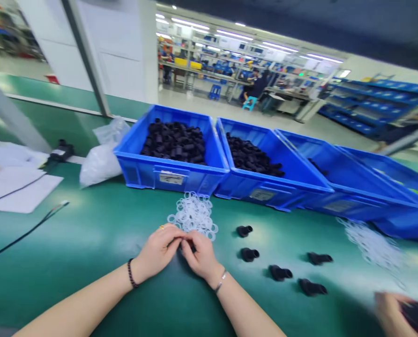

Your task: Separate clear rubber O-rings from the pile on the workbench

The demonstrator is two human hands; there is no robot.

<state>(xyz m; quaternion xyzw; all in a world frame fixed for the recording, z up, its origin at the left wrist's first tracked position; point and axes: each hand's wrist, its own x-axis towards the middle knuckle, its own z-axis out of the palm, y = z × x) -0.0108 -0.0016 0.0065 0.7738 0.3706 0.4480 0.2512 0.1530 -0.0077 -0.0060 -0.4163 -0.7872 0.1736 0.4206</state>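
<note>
My left hand point(160, 248) and my right hand point(202, 256) meet fingertip to fingertip just in front of a pile of translucent white rings point(194, 213). Both are closed, with thumbs and fingers pinched together. A dark patch shows under the right fingers, but what the hands hold is mostly hidden. Several black plastic fittings point(249, 254), each with a wide end and a narrower tube, lie spaced out on the green table point(100, 262) to the right of my right hand.
Blue bins point(174, 171) line the back, two with many black parts. A bag point(101, 161), papers point(22, 187) and a black cable point(26, 238) lie left. More white rings point(374, 245) lie right, near another person's blurred hand point(393, 313) holding something black.
</note>
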